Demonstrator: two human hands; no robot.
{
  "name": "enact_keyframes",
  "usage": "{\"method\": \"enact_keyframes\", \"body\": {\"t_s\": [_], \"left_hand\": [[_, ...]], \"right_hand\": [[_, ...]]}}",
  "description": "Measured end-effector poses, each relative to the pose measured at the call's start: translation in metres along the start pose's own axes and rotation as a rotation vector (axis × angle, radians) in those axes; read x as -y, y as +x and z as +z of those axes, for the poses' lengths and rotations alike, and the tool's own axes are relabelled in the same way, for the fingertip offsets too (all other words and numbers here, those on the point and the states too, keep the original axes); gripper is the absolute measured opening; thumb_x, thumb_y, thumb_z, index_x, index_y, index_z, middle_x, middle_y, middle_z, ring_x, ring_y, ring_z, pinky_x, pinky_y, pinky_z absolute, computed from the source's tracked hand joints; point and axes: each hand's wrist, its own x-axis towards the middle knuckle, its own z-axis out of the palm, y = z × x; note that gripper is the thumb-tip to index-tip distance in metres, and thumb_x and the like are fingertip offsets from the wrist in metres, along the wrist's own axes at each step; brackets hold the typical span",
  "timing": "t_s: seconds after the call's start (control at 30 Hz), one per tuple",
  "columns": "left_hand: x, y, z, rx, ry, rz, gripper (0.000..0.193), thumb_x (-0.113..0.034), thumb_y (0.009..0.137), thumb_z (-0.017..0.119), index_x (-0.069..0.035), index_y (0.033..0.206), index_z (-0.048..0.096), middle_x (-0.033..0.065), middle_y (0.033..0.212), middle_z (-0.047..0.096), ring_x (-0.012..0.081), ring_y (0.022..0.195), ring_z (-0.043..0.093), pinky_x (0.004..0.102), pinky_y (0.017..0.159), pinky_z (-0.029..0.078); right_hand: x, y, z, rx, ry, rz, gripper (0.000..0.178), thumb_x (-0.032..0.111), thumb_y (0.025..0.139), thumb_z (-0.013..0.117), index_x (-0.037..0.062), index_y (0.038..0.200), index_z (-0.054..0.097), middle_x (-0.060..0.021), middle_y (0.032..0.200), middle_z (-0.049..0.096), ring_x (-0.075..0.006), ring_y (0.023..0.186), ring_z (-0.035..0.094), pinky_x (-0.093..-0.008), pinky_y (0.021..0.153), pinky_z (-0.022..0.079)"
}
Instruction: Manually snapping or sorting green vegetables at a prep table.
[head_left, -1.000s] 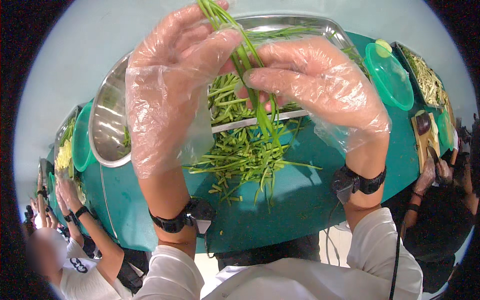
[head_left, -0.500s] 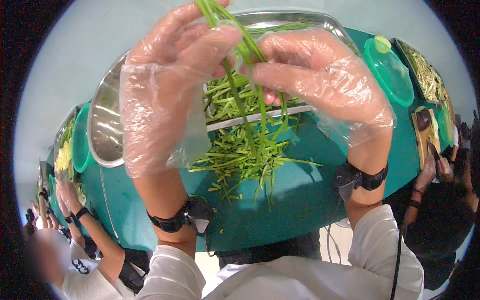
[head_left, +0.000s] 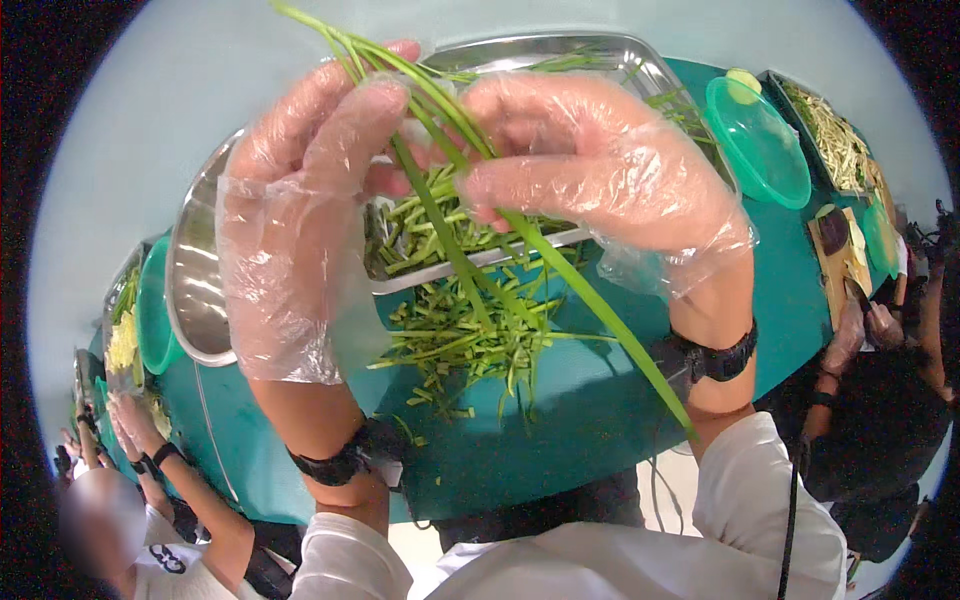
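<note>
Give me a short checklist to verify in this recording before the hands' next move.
1. Left hand grips the long green stalks: ok, between thumb and fingers.
2. Right hand is closed on them: cannot tell, its thumb covers them.
3. Both hands gloved: ok, clear plastic.
4. Cut pieces all inside the metal tray: not ok, many lie on the green table.
5. Longest stalk clear of the right forearm: cannot tell, they overlap in view.

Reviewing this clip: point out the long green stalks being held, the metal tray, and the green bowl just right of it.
Long green stalks (head_left: pixel 560 262): head view, on the broad hanging blade.
Metal tray (head_left: pixel 420 277): head view, on its near rim.
Green bowl (head_left: pixel 757 148): head view, on its inside.
</note>
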Motion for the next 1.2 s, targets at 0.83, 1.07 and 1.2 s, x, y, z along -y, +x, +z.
{"method": "enact_keyframes", "body": {"t_s": [0.83, 1.07, 1.2], "left_hand": [[0.002, 0.0, -0.008, 0.07, -0.036, -0.062, 0.03, -0.017, 0.09, 0.061, -0.003, 0.117, 0.063, 0.0069, 0.098, 0.069, 0.0115, 0.084, 0.065, 0.0223, 0.066, 0.05], [0.003, -0.001, -0.008, 0.096, 0.01, -0.075, 0.031, -0.017, 0.089, 0.062, -0.005, 0.118, 0.063, 0.0061, 0.099, 0.069, 0.0114, 0.083, 0.064, 0.0236, 0.07, 0.051], [0.003, 0.002, -0.012, 0.137, -0.053, -0.075, 0.031, -0.017, 0.089, 0.063, -0.005, 0.117, 0.064, 0.0042, 0.096, 0.068, 0.0103, 0.081, 0.063, 0.0227, 0.069, 0.05]], "right_hand": [[0.007, -0.001, 0.003, 0.036, -0.143, 0.248, 0.018, 0.013, 0.083, 0.071, 0.002, 0.093, 0.061, 0.0019, 0.082, 0.058, -0.0064, 0.074, 0.051, -0.0233, 0.064, 0.042], [0.004, 0.0, 0.001, 0.072, -0.265, 0.194, 0.018, 0.012, 0.084, 0.071, 0.0014, 0.093, 0.061, 0.002, 0.084, 0.059, -0.0063, 0.076, 0.05, -0.0231, 0.068, 0.042], [0.007, 0.0, 0.002, 0.064, -0.207, 0.206, 0.014, 0.01, 0.085, 0.07, 0.0024, 0.093, 0.061, 0.0021, 0.083, 0.058, -0.006, 0.076, 0.05, -0.0239, 0.068, 0.043]]}}
